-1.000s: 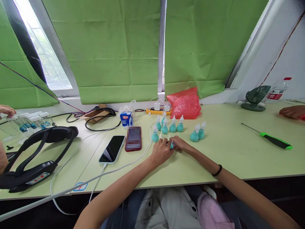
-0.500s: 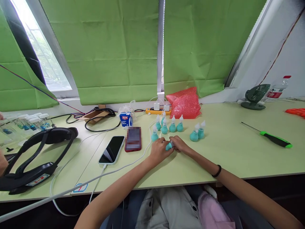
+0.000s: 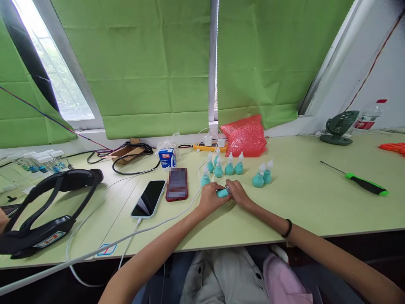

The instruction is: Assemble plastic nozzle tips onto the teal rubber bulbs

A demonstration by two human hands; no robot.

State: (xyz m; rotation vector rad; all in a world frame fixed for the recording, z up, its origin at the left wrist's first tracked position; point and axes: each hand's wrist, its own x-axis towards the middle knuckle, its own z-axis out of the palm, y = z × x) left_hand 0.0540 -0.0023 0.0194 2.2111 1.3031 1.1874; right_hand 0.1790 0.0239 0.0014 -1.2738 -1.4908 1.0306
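Clasping teal, bulb-shaped bottle (image 3: 222,193): left hand (image 3: 209,199), right hand (image 3: 239,194), curled closed. Pale yellow-green tabletop (image 3: 316,207) beneath. Green fabric blinds (image 3: 259,63) hang at twelve o'clock; dark-green plastic fan (image 3: 341,123), two o'clock.

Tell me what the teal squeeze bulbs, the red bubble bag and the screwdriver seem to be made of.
Teal squeeze bulbs: probably rubber or silicone, matt, evenly coloured; their translucent tips look plastic. Red bubble bag: likely glossy plastic film, brightly dimpled. Screwdriver: shaft seemingly metal, thin, grey; black and green handle, plastic or rubber.
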